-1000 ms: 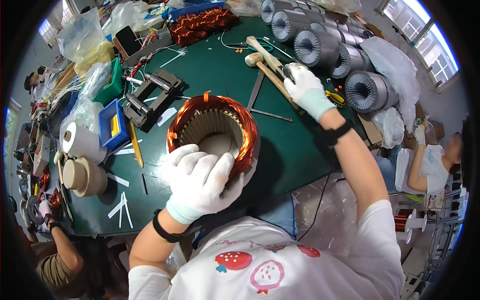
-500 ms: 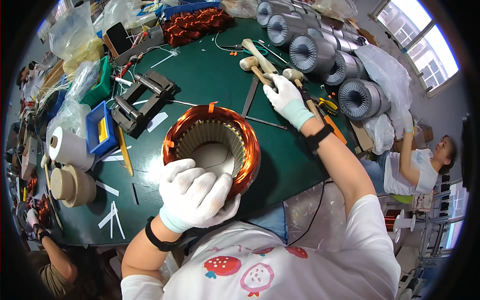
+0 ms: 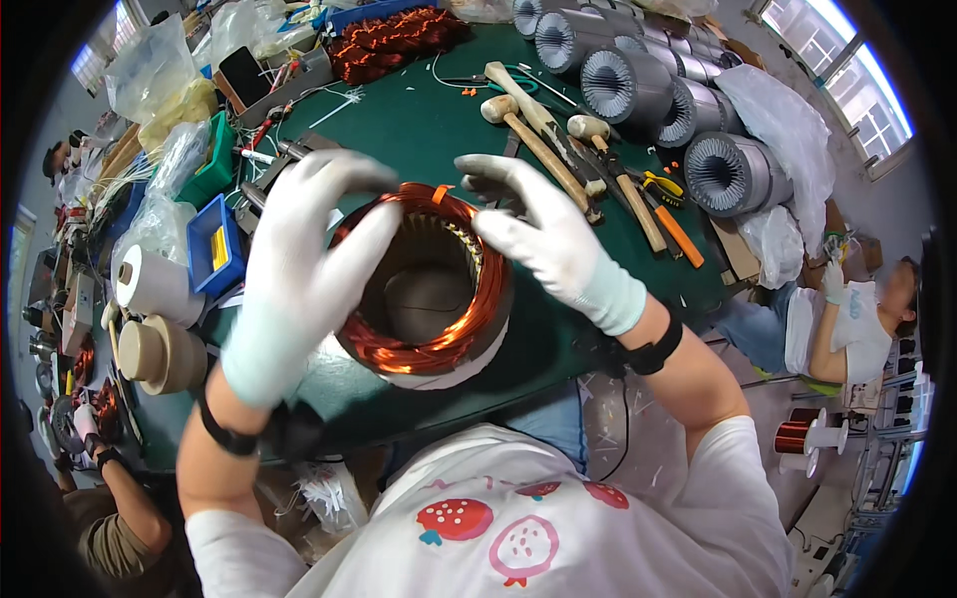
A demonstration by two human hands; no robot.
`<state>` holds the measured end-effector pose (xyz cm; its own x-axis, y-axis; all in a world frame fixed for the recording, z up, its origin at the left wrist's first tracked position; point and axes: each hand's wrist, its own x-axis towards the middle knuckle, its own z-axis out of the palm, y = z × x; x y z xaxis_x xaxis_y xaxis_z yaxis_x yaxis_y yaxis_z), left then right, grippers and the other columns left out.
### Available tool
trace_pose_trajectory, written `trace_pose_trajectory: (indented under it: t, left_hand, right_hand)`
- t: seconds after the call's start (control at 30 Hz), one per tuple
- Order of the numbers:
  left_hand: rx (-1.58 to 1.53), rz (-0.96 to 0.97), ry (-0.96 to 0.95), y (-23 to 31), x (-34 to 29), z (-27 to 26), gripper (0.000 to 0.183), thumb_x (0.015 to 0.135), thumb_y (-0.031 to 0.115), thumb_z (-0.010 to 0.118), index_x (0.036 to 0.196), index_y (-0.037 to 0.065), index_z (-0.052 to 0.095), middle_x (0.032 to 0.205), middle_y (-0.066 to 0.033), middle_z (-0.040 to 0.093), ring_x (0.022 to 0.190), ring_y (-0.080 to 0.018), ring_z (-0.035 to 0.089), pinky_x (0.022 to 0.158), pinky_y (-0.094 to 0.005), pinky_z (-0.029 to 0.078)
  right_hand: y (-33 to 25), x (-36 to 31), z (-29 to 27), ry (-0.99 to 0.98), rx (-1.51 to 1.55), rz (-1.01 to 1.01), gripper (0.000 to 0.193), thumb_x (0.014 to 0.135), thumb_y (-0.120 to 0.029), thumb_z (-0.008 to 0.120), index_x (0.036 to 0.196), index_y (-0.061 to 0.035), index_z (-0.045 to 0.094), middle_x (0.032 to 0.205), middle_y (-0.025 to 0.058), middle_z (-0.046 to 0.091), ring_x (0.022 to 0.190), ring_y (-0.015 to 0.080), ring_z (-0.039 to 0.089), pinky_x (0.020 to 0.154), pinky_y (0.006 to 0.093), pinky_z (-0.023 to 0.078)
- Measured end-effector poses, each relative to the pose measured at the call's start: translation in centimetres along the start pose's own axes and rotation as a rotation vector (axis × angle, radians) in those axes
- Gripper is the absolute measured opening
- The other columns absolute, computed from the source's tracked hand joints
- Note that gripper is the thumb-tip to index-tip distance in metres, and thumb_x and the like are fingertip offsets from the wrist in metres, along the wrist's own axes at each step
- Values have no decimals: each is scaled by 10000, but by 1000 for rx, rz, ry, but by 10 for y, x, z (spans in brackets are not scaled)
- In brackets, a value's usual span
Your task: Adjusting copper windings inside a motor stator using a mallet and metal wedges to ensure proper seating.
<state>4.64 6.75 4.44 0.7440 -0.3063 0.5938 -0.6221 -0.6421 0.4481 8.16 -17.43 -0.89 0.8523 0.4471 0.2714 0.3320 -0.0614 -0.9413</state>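
Stator (image 3: 461, 329) on table (image 3: 419, 115), between hands | left hand (image 3: 297, 249): fingers apart from thumb, by its left rim, contact unclear | right hand (image 3: 553, 242): fingers apart from thumb, by right rim | mallets (image 3: 545, 156) farther right

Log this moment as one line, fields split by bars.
left hand: open, left of stator bore | right hand: open, right of bore | contact: cannot tell | beyond right hand: mallets, steel cores

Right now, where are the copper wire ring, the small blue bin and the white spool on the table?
Copper wire ring (image 3: 429, 357): head view, near side of its windings.
Small blue bin (image 3: 221, 280): head view, its near wall.
White spool (image 3: 164, 290): head view, its rounded side.
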Motion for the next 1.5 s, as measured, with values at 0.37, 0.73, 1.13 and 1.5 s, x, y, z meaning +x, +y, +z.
trace_pose_trajectory:
  t: [0.37, 0.73, 1.13, 1.5]
  left_hand:
    - [247, 241, -179, 14, 39, 25, 121, 801, 56, 753, 866, 1, 668, 849, -116, 624, 795, -279, 646, 729, -359, 514]
    - [266, -235, -130, -26, 62, 14, 195, 963, 153, 659, 948, -37, 616, 803, -148, 654, 693, -215, 622, 672, -351, 505]
    - [-126, -364, -421, -21, 13, -23, 274, 1025, 180, 592, 1151, -48, 677, 1059, -78, 714, 960, -135, 643, 906, -293, 510]
    - [676, 534, -524, -19, 39, -41, 188, 854, 76, 675, 1039, 110, 683, 982, -74, 667, 951, -280, 647, 833, -394, 521]
  right_hand:
    - [18, -25, 56, 311, 279, -108, 438, 942, -237, 603, 1281, 40, 566, 1203, 151, 579, 1107, 240, 579, 1010, 348, 444]
    - [12, -40, 74, 515, 121, -49, 461, 820, -205, 701, 1206, 29, 605, 1193, 195, 611, 1133, 338, 581, 1023, 419, 448]
    - [16, -38, 72, 500, 50, -145, 472, 838, -207, 700, 1232, 26, 587, 1227, 190, 571, 1155, 321, 561, 1041, 406, 445]
    - [21, -35, 68, 429, 158, -121, 447, 875, -211, 669, 1245, 24, 581, 1232, 171, 561, 1162, 295, 558, 1044, 373, 434]
